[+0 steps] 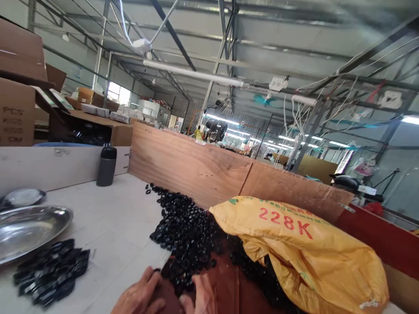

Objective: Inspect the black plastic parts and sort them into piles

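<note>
My left hand [139,296] and my right hand [198,295] show at the bottom edge, side by side. Both rest on the near edge of a heap of small black plastic rings [183,231] spread over the table. The left fingers lie stretched towards the rings, apart, with nothing in them. The right fingers curl down into the rings; what they hold, if anything, is hidden. A yellow woven sack [304,253] marked 228K lies on its side to the right, with the rings spilling out of it.
A steel oval tray [29,231] sits at the left, with a pile of flat black parts [52,272] in front of it. A dark flask [106,165] stands by the white back board [49,165]. A wooden board wall [196,165] bounds the table [114,226].
</note>
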The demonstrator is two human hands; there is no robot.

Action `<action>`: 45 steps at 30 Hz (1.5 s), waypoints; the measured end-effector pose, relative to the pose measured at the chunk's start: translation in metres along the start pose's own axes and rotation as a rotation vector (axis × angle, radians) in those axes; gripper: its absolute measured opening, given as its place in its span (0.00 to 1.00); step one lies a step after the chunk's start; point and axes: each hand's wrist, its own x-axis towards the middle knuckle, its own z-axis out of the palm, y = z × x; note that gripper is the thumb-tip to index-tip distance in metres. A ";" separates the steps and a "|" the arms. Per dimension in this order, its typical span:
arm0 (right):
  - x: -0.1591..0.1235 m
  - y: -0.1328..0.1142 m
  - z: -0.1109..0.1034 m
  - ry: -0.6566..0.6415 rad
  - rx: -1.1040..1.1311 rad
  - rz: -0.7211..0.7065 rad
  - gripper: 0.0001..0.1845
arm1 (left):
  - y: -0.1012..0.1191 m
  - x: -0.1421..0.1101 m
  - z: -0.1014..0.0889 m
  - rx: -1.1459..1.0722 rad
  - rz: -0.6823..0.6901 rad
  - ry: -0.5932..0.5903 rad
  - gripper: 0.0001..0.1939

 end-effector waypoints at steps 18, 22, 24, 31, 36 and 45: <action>0.000 -0.012 -0.021 -0.204 0.043 0.181 0.08 | 0.052 -0.007 -0.036 0.111 -0.057 -0.018 0.15; -0.003 -0.034 -0.020 -0.394 0.241 0.117 0.09 | 0.051 -0.003 -0.032 0.094 -0.010 -0.081 0.13; -0.005 -0.038 -0.016 -0.482 0.286 0.064 0.09 | 0.050 -0.002 -0.030 0.074 0.003 -0.081 0.14; -0.005 -0.015 -0.006 -0.371 0.275 0.173 0.12 | 0.048 -0.004 -0.031 0.069 0.058 -0.085 0.05; -0.006 -0.021 -0.007 -0.369 0.430 0.244 0.14 | 0.048 -0.006 -0.030 0.058 0.122 -0.101 0.07; -0.005 -0.028 0.000 -0.360 0.515 0.296 0.12 | 0.052 -0.006 -0.025 -0.024 0.128 -0.138 0.11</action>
